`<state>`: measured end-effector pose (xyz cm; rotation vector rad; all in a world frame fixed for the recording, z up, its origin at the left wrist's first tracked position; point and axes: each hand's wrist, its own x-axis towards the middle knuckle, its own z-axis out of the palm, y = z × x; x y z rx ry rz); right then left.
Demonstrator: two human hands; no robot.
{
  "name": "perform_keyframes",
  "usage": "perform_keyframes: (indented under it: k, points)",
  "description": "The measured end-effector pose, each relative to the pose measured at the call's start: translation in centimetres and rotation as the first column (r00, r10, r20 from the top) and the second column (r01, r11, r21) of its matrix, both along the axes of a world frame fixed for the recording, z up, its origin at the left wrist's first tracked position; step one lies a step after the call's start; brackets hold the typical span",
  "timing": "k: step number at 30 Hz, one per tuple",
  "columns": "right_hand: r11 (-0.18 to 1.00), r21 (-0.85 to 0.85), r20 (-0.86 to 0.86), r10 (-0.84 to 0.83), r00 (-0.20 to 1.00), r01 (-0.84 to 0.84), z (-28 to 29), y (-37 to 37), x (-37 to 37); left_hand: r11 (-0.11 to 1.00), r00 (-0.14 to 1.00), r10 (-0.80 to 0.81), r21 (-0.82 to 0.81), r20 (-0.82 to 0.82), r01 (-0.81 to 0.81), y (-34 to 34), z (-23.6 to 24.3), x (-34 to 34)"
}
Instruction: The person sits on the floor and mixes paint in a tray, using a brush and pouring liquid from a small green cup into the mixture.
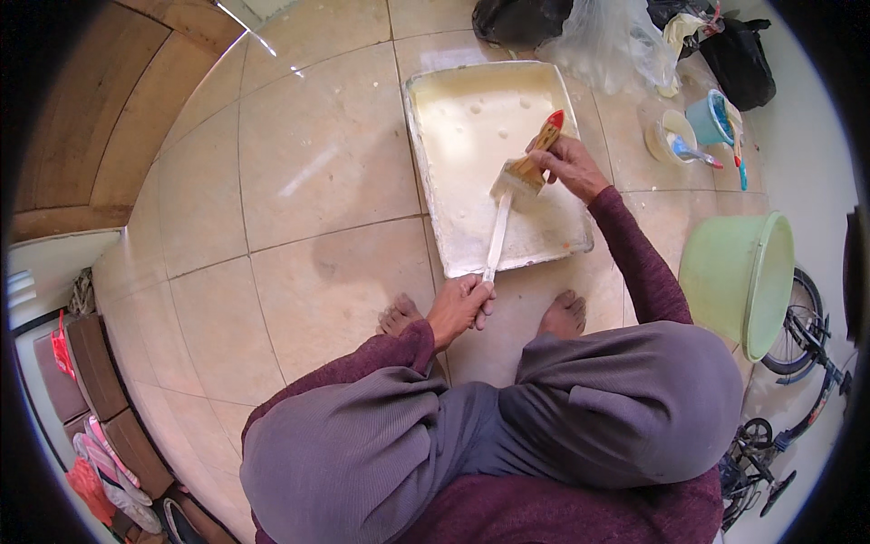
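Note:
On the tiled floor in front of me lies a shallow white tray [587, 238] with cream-coloured paint [480, 118] in it. My right hand [571, 167] is closed around the handle of a flat paintbrush [523, 175] with a wooden, red-tipped handle. Its bristles point down and left over the tray. In my left hand [460, 308], near the tray's front edge, is the lower end of a narrow white-coated stick [498, 238]. The stick's far end meets the brush bristles above the paint. What the coating hides of the stick's material I cannot tell.
At right stand a pale tub [671, 136] and a blue cup [709, 120], both with brushes. A green bucket [725, 272] lies tipped beside my right knee, near a bicycle [802, 335]. Plastic bags [603, 45] sit at the back; a shoe rack [136, 449] stands at left.

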<state>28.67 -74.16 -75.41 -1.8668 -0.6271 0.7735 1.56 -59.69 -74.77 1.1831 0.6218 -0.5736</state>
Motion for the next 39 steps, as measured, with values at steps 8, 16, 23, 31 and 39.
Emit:
perform_keyframes:
  k: [8,16,23,31,39]
  points:
    - [0.988,0.146,-0.052,-0.043,0.998,0.050,3.0,-0.6,-2.8,0.998,1.000,0.005,0.070,0.016,-0.006,1.5,1.4,-0.1]
    - [0.947,0.116,0.096,-0.312,0.945,0.300,2.4,-2.6,-1.8,0.690,0.875,-0.401,0.717,0.271,0.094,3.4,0.6,-1.2]
    - [0.941,0.096,0.080,-0.334,0.939,0.326,3.6,-1.8,-4.5,0.020,0.696,-0.718,1.000,0.009,0.008,5.3,0.5,-0.9]
    - [0.945,0.142,-0.048,-0.291,0.956,0.295,3.5,-1.2,-6.4,0.052,0.675,-0.738,0.998,0.014,0.036,6.0,0.8,-1.1]
    - [0.926,-0.013,0.074,-0.375,0.924,0.377,-1.0,-3.8,-6.1,0.023,0.683,-0.730,0.999,0.034,-0.026,5.9,1.5,-0.9]
